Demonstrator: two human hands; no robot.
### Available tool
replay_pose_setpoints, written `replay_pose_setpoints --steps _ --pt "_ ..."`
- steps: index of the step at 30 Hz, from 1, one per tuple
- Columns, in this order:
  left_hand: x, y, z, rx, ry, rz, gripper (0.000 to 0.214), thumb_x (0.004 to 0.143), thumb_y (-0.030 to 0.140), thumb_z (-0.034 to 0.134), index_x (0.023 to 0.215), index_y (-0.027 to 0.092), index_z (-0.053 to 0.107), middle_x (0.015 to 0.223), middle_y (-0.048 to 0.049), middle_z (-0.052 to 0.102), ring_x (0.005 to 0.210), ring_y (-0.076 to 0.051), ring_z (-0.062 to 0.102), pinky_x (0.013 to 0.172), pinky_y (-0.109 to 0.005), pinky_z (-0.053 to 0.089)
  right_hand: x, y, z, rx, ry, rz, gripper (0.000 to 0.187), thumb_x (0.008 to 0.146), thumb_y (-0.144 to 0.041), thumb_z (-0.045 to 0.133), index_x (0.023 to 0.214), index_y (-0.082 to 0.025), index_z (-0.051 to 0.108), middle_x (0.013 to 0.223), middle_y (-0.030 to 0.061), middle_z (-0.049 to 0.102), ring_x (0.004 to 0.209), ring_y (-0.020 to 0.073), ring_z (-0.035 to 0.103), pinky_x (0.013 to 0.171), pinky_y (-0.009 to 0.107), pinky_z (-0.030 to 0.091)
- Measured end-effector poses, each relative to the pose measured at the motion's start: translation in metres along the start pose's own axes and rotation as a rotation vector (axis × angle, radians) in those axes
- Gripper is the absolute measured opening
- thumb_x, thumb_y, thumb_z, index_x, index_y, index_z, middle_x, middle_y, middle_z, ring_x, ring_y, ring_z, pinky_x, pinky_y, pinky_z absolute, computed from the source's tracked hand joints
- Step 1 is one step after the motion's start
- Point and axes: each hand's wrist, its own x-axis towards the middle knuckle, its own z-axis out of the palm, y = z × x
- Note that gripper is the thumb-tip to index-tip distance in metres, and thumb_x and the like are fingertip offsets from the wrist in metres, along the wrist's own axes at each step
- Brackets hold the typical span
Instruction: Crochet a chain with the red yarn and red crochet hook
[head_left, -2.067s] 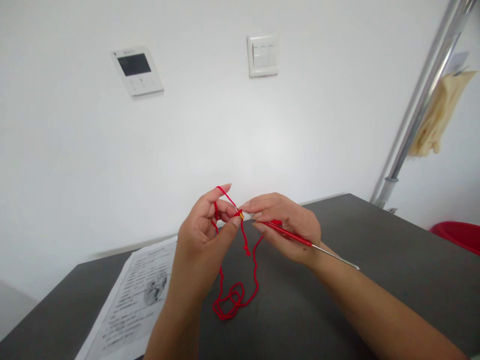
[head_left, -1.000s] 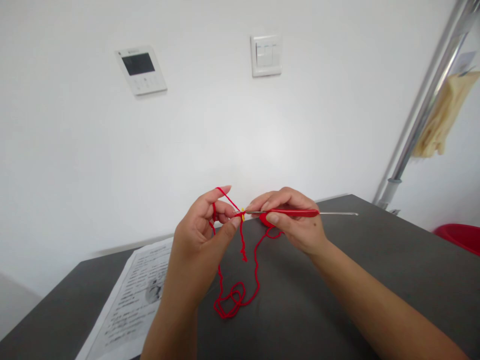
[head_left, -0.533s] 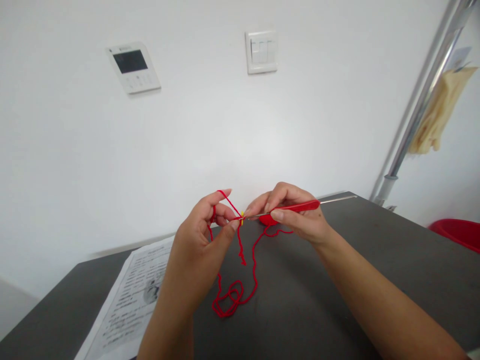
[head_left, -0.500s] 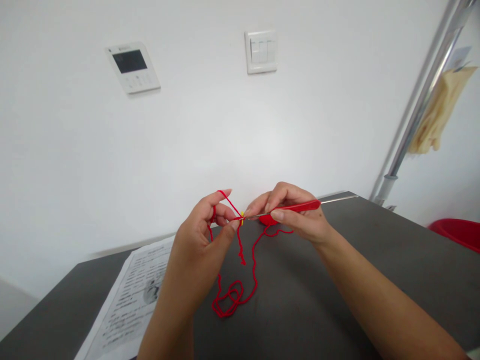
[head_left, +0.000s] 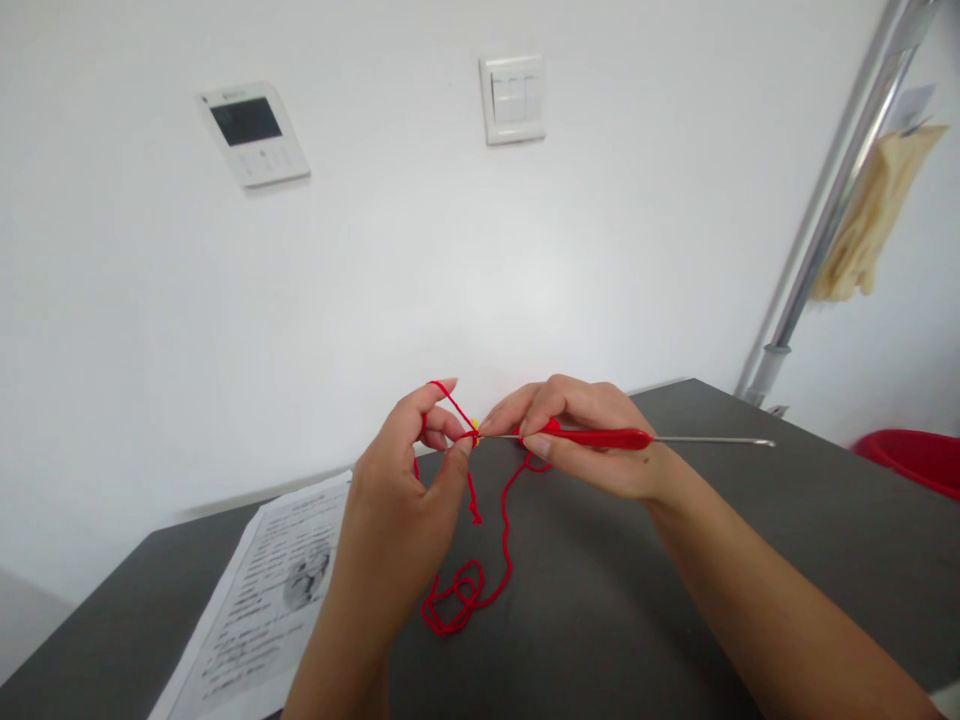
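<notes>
My right hand point(head_left: 581, 430) is closed round the red handle of a crochet hook point(head_left: 607, 438), whose metal shaft points right past the wrist. The hook's other end meets a small bit of red crochet work point(head_left: 470, 435) with a yellow piece point(head_left: 475, 427) beside it. Thumb and fingers of my left hand point(head_left: 412, 460) pinch that work, and a strand of red yarn point(head_left: 453, 402) runs taut over the raised index finger. A short knotted tail hangs below. Behind my right hand, a red yarn ball point(head_left: 550, 426) is partly hidden.
Loose yarn loops point(head_left: 454, 597) lie on the dark grey table point(head_left: 585, 610). Printed sheets point(head_left: 262, 590) rest at the left. The white wall stands just behind, with a metal pole point(head_left: 840, 190) at the right. A red rounded object point(head_left: 911, 458) sits beyond the table's right side.
The crochet hook has turned from an upward slant to nearly level, and more of its right-hand shaft shows. My right hand has rolled slightly; my left keeps its pinch.
</notes>
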Motion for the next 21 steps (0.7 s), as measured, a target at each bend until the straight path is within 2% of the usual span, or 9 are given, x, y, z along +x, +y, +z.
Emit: replay_pose_setpoints --steps 3,8,12,17,21 --pt "0.0 0.001 0.002 0.089 0.041 0.041 0.039 0.082 0.018 0.064 0.121 0.021 0.062 0.084 -0.0003 0.067 0.078 -0.019 0.06 0.074 -0.033 0.043 0.001 -0.002 0.001 -0.137 -0.032 -0.019 0.011 0.092 -0.012 0.057 0.089 -0.022 0.056 0.108 0.0071 0.077 0.097 0.0179 0.074 0.08 0.03 0.057" --pt "-0.001 0.0 0.006 0.162 0.1 0.131 0.037 0.082 0.013 0.061 0.119 0.022 0.062 0.087 -0.0016 0.067 0.081 -0.021 0.062 0.079 -0.035 0.046 0.004 -0.003 0.006 -0.333 -0.068 -0.111 0.011 0.091 -0.012 0.052 0.09 -0.023 0.054 0.106 0.008 0.075 0.091 0.0182 0.072 0.079 0.03 0.057" --pt "0.0 -0.001 0.008 0.185 0.107 0.139 0.036 0.082 0.013 0.061 0.118 0.021 0.062 0.085 -0.0017 0.067 0.08 -0.021 0.062 0.079 -0.036 0.047 0.006 -0.001 0.009 -0.334 -0.06 -0.201 0.012 0.092 -0.012 0.05 0.093 -0.023 0.054 0.101 0.008 0.074 0.093 0.0189 0.071 0.079 0.03 0.057" --pt "0.001 0.002 0.008 0.205 0.119 0.153 0.036 0.083 0.013 0.06 0.118 0.02 0.061 0.086 -0.0027 0.066 0.08 -0.022 0.061 0.08 -0.036 0.047 0.006 0.001 0.012 -0.338 -0.043 -0.234 0.011 0.094 -0.013 0.049 0.095 -0.023 0.053 0.104 0.0087 0.074 0.096 0.0186 0.07 0.082 0.03 0.057" --pt "0.0 0.005 0.009 0.173 0.124 0.13 0.037 0.08 0.011 0.063 0.116 0.021 0.063 0.086 -0.0026 0.066 0.08 -0.022 0.062 0.08 -0.037 0.047 0.007 0.005 0.016 -0.335 -0.007 -0.268 0.009 0.096 -0.015 0.05 0.097 -0.023 0.054 0.098 0.0077 0.072 0.092 0.0179 0.069 0.077 0.03 0.058"
